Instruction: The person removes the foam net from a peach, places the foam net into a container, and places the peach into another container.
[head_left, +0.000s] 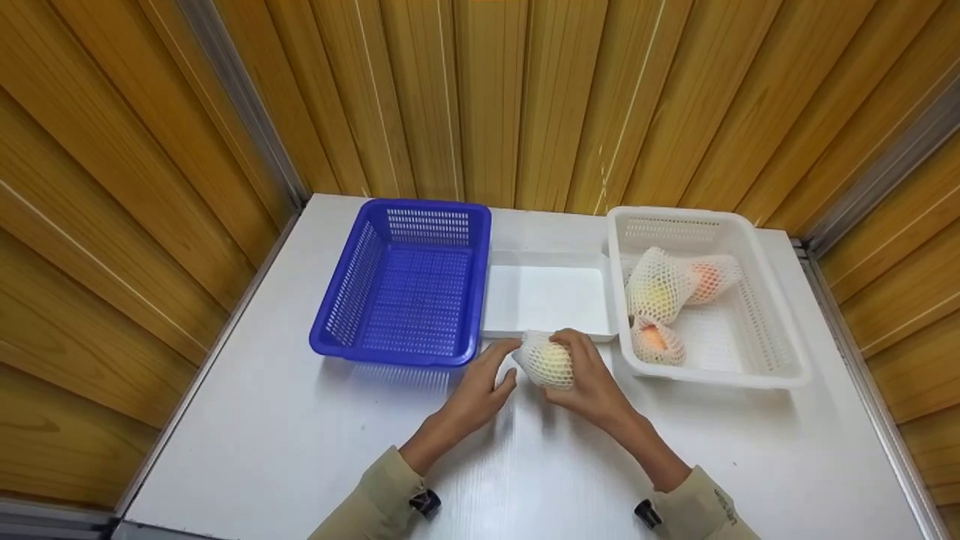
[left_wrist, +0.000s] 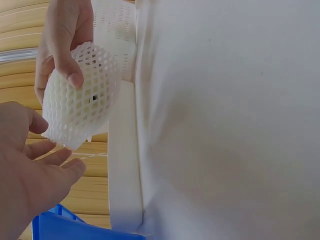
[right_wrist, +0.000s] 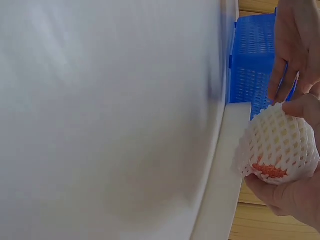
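Observation:
A pale yellow fruit in a white foam net (head_left: 551,364) is held in my right hand (head_left: 592,386), above the table in front of the shallow white tray (head_left: 555,300). In the right wrist view, a red-orange patch shows through the net near its lower end. My left hand (head_left: 476,390) is beside the fruit, its fingers extended and loosely bent. In the left wrist view, the left fingertips (left_wrist: 75,170) are close to the loose end of the net; whether one touches it I cannot tell.
To the left is a blue perforated basket (head_left: 420,296). On the right, a white basket (head_left: 720,341) holds three netted fruits: a yellowish one (head_left: 656,289), a reddish one (head_left: 706,281) and an orange one (head_left: 656,341). Wood-patterned walls (head_left: 487,112) enclose the white table (head_left: 255,427).

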